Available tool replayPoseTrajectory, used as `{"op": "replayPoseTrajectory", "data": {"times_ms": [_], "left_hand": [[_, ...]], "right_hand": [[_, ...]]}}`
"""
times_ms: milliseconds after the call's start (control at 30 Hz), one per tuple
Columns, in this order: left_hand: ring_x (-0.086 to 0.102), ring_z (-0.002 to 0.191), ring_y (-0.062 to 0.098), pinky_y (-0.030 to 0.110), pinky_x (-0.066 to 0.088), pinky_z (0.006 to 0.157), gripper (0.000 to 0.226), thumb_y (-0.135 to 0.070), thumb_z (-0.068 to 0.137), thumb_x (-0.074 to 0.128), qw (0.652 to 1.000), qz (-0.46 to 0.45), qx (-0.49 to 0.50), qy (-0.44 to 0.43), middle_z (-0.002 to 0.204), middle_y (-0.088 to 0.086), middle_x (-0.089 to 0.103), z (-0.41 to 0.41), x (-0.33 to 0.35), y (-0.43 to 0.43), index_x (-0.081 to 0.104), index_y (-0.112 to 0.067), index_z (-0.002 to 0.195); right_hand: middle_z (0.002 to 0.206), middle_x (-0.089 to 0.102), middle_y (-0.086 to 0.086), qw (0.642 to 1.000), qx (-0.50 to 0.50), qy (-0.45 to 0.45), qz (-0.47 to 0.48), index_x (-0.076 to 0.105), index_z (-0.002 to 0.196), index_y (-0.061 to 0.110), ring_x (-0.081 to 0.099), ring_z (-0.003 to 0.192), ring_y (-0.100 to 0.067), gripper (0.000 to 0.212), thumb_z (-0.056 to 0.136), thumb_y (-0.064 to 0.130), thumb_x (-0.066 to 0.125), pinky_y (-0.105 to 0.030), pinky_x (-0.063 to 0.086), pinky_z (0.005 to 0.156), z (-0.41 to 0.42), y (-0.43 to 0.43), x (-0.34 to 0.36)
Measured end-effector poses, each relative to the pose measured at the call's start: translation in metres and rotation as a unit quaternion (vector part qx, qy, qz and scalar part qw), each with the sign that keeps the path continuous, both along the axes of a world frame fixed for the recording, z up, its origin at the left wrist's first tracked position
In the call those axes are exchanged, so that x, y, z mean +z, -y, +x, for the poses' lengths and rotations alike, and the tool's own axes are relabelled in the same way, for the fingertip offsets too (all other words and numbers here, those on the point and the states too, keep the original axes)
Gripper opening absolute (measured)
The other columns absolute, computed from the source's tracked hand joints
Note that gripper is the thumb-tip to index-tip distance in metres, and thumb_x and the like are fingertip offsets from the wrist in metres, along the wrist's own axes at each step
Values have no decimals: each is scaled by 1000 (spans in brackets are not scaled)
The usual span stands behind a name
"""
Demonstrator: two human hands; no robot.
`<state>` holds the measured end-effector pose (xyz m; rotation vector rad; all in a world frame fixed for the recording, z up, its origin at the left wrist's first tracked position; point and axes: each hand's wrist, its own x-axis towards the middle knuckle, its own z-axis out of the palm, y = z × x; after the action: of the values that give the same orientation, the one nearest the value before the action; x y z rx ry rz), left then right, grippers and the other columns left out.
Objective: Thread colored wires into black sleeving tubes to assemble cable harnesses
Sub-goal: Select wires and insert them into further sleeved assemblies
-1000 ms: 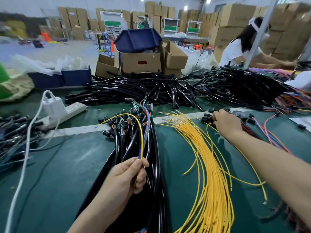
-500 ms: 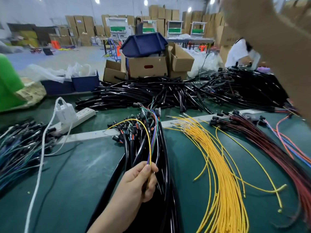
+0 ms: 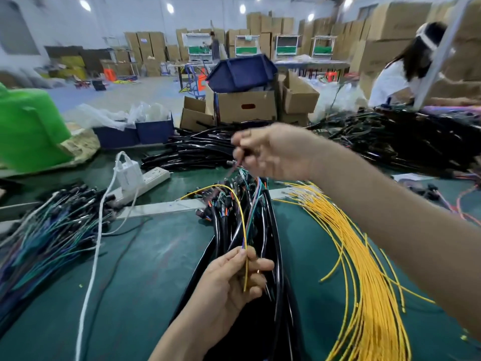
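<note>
My left hand pinches a thin bunch of colored wires, yellow, green and purple, that rise out of black sleeving tubes lying lengthwise on the green table. My right hand hovers above the far ends of those tubes and pinches a thin dark red wire between its fingertips; this hand is blurred. A thick fan of loose yellow wires lies under my right forearm.
Piles of black sleeving and harnesses fill the table's far side. A white power strip with its cord lies left, beside a bundle of blue-green wired cables. Cardboard boxes stand behind. A person works far right.
My right hand came down from close to the camera to above the tube ends, now holding a dark red wire. The left hand kept its hold on the colored wires.
</note>
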<state>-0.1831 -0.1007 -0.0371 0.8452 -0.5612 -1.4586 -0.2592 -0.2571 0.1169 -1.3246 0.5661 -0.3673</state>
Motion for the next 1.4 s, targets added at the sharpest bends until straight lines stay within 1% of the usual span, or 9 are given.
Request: {"op": "replayPoseTrajectory", "data": {"times_ms": [167, 333, 467, 600, 800, 900, 1067, 1300, 1400], "left_hand": [[66, 56, 18, 25, 55, 49, 17, -20, 85, 51, 998, 18, -47, -22, 90, 17, 71, 4, 2, 0, 62, -9, 77], [58, 44, 12, 20, 47, 39, 19, -20, 84, 53, 998, 37, -30, 34, 80, 15, 71, 2, -1, 1, 63, -4, 87], [42, 37, 6, 15, 33, 33, 23, -18, 80, 54, 999, 31, -14, 24, 67, 8, 64, 1, -2, 3, 65, -1, 90], [36, 39, 6, 14, 29, 33, 13, -17, 84, 50, 1000, 19, 9, -2, 65, 4, 54, -3, 1, 3, 56, -5, 82], [69, 70, 23, 26, 55, 58, 29, -11, 97, 38, 995, 0, 103, -7, 88, 19, 71, -10, -3, 7, 53, -5, 73], [68, 77, 29, 32, 57, 71, 22, -14, 96, 38, 994, -30, 107, -4, 69, 17, 64, -11, -4, 6, 48, -7, 78], [38, 39, 11, 25, 47, 46, 25, -21, 88, 44, 994, -22, 107, 14, 52, 2, 41, -12, -7, 5, 57, 0, 93], [26, 39, 5, 17, 31, 34, 26, -15, 97, 39, 994, -16, 106, 37, 52, -2, 33, -11, -6, 3, 57, 0, 88], [26, 38, 5, 16, 30, 32, 23, -16, 94, 41, 994, -22, 96, 44, 51, -2, 32, -11, -5, 2, 56, -1, 86]], "right_hand": [[70, 45, -4, 991, -59, -117, -27, 49, 89, 13, 34, 37, -5, 27, 99, 1, 27, -13, 25, 37, 5, 24, -56], [71, 44, -6, 987, -61, -134, -69, 52, 87, 9, 33, 37, -4, 30, 99, -2, 27, -13, 21, 33, 2, 37, -67], [69, 45, -7, 986, -70, -119, -89, 52, 86, 9, 36, 39, -7, 23, 97, -2, 35, -13, 27, 36, 5, 33, -59], [67, 56, -7, 997, -67, -17, -21, 51, 90, 11, 41, 42, -6, 11, 93, 1, 53, -13, 35, 37, 10, 23, -53], [75, 72, -8, 998, -24, -51, -12, 60, 86, 7, 50, 43, -3, 11, 95, 11, 54, -11, 40, 40, 13, -8, -73], [72, 71, -11, 997, -15, -71, -37, 54, 82, 11, 57, 44, -9, 24, 101, 20, 43, -15, 43, 41, 10, -16, -76], [55, 62, -6, 984, -69, -96, -130, 42, 82, 13, 55, 37, -14, 25, 104, 21, 33, -16, 39, 36, 14, -14, -74], [61, 51, -10, 943, -163, -175, -232, 38, 77, 14, 40, 33, -12, 25, 101, 13, 31, -15, 30, 36, 38, 35, -57], [78, 53, -14, 895, -262, -172, -317, 41, 86, 10, 50, 51, -22, 15, 100, 11, 36, -28, 43, 47, 45, 63, -44]]}}
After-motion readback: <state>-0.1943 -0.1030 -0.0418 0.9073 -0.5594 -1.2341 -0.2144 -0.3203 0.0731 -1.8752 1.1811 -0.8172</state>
